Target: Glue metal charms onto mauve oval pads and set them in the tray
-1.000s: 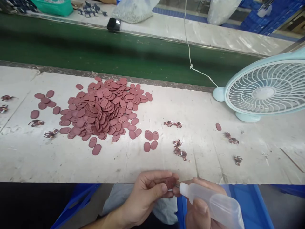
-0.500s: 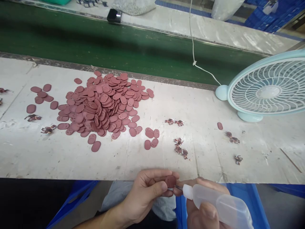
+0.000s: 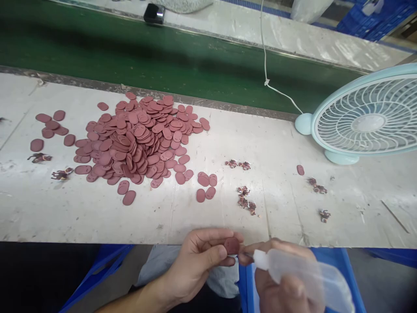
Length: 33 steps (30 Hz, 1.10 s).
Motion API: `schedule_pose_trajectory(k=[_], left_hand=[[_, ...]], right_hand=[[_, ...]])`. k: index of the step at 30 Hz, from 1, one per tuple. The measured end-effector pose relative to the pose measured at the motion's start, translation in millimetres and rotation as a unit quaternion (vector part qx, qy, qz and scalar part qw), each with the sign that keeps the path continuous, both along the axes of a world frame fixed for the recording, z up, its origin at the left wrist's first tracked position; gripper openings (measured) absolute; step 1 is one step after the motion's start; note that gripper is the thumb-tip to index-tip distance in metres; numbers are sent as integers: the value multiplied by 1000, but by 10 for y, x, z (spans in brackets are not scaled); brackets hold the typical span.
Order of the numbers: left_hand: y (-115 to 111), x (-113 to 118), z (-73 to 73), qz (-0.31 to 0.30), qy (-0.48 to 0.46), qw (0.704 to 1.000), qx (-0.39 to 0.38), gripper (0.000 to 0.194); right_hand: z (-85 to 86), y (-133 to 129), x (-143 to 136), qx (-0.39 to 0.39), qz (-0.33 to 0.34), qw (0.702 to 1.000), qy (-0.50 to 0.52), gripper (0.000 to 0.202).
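In my left hand, a small reddish-brown oval disc is pinched between thumb and fingers at the table's front edge. My right hand grips a translucent squeeze bottle with a white cap and a thin nozzle tip. The tip points left, close to the disc; whether it touches is hard to see. Beyond my hands lies a large pile of matching oval discs, some showing small holes. Several tiny brown horse-like figures lie on the table to the right of the pile.
A light blue fan stands at the right, its white cord running across a green belt behind the table. A black device sits on the far ledge. Under the table edge is a blue bin.
The bottle has shifted slightly right, its tip drawing back a little from the disc. My left hand keeps its hold on the disc. The view has tilted slightly.
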<state>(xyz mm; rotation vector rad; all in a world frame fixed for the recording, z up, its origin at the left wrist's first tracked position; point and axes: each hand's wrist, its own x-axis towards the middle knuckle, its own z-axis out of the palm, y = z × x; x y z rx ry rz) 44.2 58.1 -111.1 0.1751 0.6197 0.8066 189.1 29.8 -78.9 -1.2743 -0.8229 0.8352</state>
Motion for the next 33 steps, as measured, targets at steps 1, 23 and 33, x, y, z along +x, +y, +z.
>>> schedule_pose_trajectory(k=[1,23,33], left_hand=[[1,-7,5,2,0,1000,0,22],[61,-100,56,21,20,1000,-4,20],[43,-129,47,26,27,999,-16,21]], right_hand=[[4,33,99,-2,14,998,68,24],[-186,454,622,-174,144,858,-461,33],[-144,452,903,-114,273,774,-560,29]])
